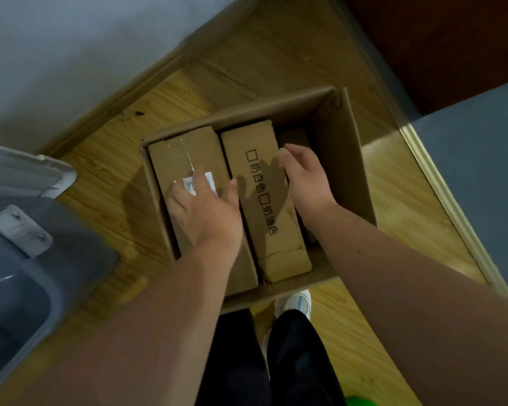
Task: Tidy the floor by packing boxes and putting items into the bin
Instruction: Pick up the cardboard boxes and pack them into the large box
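A wooden floor [247, 63] of yellow-brown boards is seen from above. It is bordered at the upper left by a grey wall [56, 54] with a wooden skirting board [123, 98]. At the right it is closed by a metal threshold strip [440, 183], behind which a grey surface [481, 156] lies. A dark brown panel [452, 39] is seen in the upper right corner.

In the middle of the floor an open cardboard box [343, 159] is placed. Two smaller boxes are laid in it side by side and touching: a taped box [182, 153] with a white label at the left, and a printed box [252, 148] with black characters beside it. Between the printed box and the right wall of the big box a narrow dark gap [294, 136] is left.

The left hand [206, 209] is laid flat on the taped box, over the label. Its grip is open with the fingers spread, and nothing is held. The right hand [305, 183] is kept at the right edge of the printed box, above the gap. Its grip is loosely bent and nothing is seen enclosed in it; if the fingertips touch the edge cannot be told.

A translucent plastic bin [18, 288] with a white latch [21, 230] is standing at the left edge, apart from the big box, with a strip of bare floor between them. Free floor is also seen beyond the box, toward the wall. Near the lower side of the box a white shoe [294, 300] is seen.
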`<state>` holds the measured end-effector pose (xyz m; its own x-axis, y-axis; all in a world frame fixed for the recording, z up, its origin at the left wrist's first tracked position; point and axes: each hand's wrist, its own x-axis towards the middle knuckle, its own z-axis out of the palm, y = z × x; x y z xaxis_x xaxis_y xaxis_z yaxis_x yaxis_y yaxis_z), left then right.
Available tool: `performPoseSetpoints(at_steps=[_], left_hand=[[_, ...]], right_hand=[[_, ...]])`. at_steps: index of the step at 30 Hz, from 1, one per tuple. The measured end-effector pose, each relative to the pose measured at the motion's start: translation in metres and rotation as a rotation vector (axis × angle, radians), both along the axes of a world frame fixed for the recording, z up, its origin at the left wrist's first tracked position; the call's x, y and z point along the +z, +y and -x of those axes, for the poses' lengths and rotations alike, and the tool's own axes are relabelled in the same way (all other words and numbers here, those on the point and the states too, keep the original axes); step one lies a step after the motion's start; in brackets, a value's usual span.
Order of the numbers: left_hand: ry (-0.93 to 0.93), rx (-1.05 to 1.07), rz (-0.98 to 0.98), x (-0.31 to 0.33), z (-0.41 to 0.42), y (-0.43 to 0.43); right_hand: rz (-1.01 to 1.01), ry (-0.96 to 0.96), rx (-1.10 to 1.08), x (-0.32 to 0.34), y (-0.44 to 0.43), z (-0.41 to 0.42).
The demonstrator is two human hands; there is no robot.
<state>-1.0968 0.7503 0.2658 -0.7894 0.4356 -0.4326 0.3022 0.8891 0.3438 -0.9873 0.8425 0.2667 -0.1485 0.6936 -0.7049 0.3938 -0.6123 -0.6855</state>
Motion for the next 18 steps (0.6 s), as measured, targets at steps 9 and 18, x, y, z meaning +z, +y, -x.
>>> performPoseSetpoints(at_steps=[9,18], left_hand=[[-0.029,-0.174,-0.145,0.028,0.017,0.013],[-0.062,-0.298,-0.169,0.091,0.005,0.031]], right_hand=[[0.044,0.009,0.041,0.054,0.006,-0.017],[0.01,0.019,0.056,0.12,0.0,-0.034]])
